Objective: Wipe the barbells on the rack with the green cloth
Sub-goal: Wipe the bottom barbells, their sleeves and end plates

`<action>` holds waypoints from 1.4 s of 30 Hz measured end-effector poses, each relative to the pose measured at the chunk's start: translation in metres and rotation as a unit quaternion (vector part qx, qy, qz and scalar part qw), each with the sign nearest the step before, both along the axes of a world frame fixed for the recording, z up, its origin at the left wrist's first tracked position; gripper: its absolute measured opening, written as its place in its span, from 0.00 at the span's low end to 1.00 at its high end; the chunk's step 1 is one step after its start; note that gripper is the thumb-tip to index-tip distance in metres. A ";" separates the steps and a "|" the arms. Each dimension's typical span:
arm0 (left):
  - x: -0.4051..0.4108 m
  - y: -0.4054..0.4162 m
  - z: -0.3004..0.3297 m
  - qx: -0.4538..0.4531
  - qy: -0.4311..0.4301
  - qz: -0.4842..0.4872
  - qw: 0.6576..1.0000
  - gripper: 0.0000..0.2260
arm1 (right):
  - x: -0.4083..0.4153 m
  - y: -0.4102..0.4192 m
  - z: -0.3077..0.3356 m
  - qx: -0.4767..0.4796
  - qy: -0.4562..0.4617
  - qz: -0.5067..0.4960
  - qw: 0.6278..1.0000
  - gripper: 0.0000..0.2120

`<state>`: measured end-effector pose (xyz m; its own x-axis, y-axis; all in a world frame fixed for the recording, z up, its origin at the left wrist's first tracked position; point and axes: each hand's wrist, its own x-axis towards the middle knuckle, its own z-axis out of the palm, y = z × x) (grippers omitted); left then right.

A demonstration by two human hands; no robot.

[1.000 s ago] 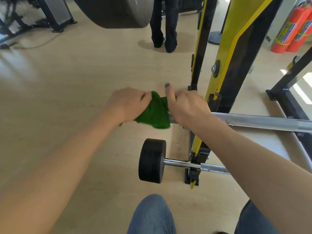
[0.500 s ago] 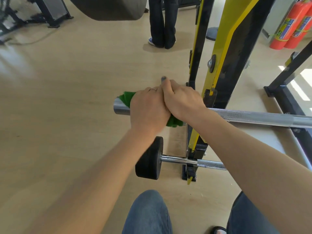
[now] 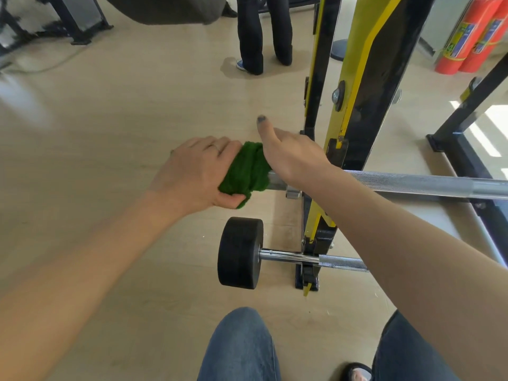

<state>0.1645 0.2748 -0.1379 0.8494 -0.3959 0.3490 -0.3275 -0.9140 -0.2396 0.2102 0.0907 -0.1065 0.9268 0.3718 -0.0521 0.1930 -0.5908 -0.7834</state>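
Observation:
A long chrome barbell [image 3: 412, 184] lies across the yellow and black rack [image 3: 354, 86]. The green cloth [image 3: 248, 170] is bunched over the bar's left end and hides its tip. My left hand [image 3: 196, 176] grips the cloth around that end. My right hand [image 3: 291, 154] is closed on the bar's sleeve just right of the cloth, thumb raised. Lower down, a second barbell [image 3: 288, 257] with a black round weight [image 3: 239, 253] rests on the rack near the floor.
A person in dark trousers [image 3: 261, 31] stands on the wooden floor beyond the rack. Red fire extinguishers [image 3: 472, 37] stand at the far right. A large dark plate [image 3: 165, 9] hangs overhead at top. My knees in jeans [image 3: 239, 347] are at the bottom.
My left hand has slid the cloth left along the bar, from beside my right hand out to the bar's end. My right hand has stayed on the sleeve.

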 end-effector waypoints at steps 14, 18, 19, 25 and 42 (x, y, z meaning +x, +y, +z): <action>-0.016 -0.004 -0.044 0.085 -0.153 -0.021 0.984 0.29 | 0.007 0.002 -0.002 -0.091 -0.017 0.021 0.995 0.36; 0.002 -0.022 -0.042 -0.008 -0.204 0.006 0.979 0.15 | 0.012 0.005 -0.005 -0.116 -0.017 0.013 0.993 0.33; 0.006 -0.026 -0.037 -0.028 -0.191 0.001 0.981 0.13 | 0.013 0.005 -0.005 -0.119 -0.012 0.010 0.993 0.33; 0.019 -0.016 0.004 -0.051 0.118 0.040 0.991 0.21 | 0.014 0.007 -0.009 -0.101 -0.057 -0.020 0.993 0.23; 0.009 -0.054 0.016 -0.087 0.125 0.091 0.984 0.16 | 0.016 0.007 -0.001 -0.066 0.042 -0.014 0.997 0.36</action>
